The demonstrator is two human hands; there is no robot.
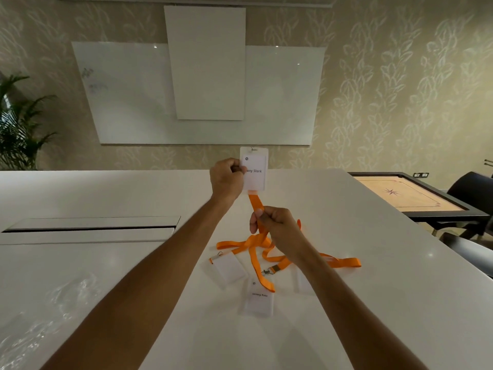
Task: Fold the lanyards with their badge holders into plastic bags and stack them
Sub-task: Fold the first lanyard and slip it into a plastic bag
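My left hand (226,180) holds a clear badge holder (254,170) with a white name card upright above the white table (373,289). An orange lanyard strap (255,202) hangs from behind the holder down into my right hand (272,222), which pinches it. Beneath my right hand, more orange lanyards (277,256) lie tangled on the table. Two further badge holders rest there: a blank one (229,267) to the left and one with a name card (259,299) nearer to me. Clear plastic bags (53,311) lie at the near left.
A long cable slot with a lid (90,228) runs across the table's left part. A carrom board table (410,196) and a dark chair (472,193) stand to the right. White boards (202,76) hang on the far wall, and a plant (18,121) stands at left.
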